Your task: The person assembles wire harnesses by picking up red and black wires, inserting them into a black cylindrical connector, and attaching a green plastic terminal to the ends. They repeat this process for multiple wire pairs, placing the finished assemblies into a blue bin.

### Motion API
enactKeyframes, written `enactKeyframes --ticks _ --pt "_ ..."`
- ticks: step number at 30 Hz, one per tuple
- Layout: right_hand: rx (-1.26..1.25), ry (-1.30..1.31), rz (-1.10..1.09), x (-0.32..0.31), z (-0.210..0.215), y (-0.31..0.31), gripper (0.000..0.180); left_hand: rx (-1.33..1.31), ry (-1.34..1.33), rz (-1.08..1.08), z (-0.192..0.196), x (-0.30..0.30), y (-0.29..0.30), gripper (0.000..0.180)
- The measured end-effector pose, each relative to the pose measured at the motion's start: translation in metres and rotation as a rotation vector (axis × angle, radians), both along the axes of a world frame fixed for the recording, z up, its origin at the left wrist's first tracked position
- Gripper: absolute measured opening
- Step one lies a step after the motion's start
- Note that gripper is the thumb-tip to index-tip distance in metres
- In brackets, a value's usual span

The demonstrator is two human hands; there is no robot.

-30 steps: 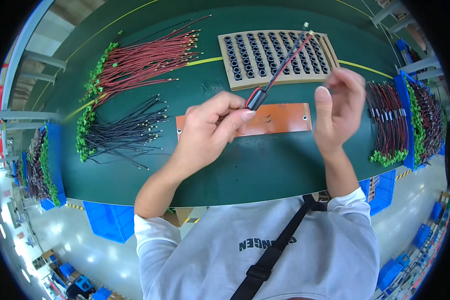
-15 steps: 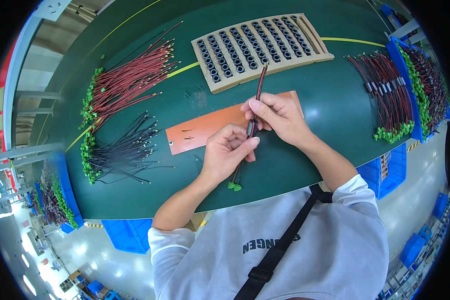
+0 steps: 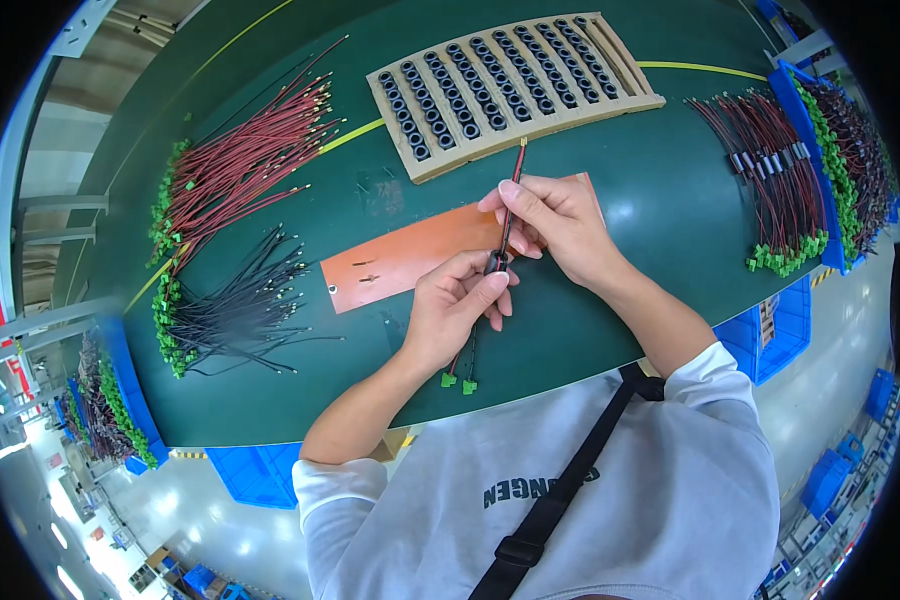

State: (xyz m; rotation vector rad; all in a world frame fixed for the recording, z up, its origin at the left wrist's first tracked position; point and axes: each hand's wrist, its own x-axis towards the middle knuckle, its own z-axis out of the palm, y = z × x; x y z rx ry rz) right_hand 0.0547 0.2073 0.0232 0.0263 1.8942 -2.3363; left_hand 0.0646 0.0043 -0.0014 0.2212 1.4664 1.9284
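My left hand [image 3: 455, 310] pinches a small black ring [image 3: 494, 263] threaded on a red and a black wire [image 3: 511, 195]. The wires' green connectors [image 3: 457, 382] hang below that hand. My right hand [image 3: 555, 225] grips the same wires just above the ring, their bare tips pointing toward the wooden tray [image 3: 630, 92]. Both hands hover over an orange mat [image 3: 400, 262] on the green table [image 3: 610, 330].
The wooden tray holds rows of black rings [image 3: 490, 80]. Red wires [image 3: 245, 165] and black wires [image 3: 235, 310] with green connectors lie at the left. Finished wire pairs [image 3: 770, 190] lie at the right beside a blue bin [image 3: 850, 140].
The hands came together and dropped toward the mat. The wire, earlier stretched slanting between spread hands, now stands nearly upright with both hands close on it.
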Motion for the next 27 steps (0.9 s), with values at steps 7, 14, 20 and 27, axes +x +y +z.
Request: enactKeyframes --ticks 7,14,20,27 --pt "0.047 0.0 -0.01 0.0 0.002 0.001 0.041 -0.017 -0.056 -0.012 -0.006 0.0 -0.004 0.031" --pt "0.022 -0.074 -0.071 -0.001 -0.002 0.007 0.04 -0.014 0.012 -0.027 0.004 0.0 0.0 0.033" --pt "0.08 -0.038 -0.038 0.0 0.0 0.007 0.041 -0.004 0.017 -0.013 0.004 -0.001 0.002 0.029" --pt "0.046 -0.015 -0.044 0.0 -0.001 0.007 0.041 0.016 0.019 -0.016 0.002 0.0 0.0 0.028"
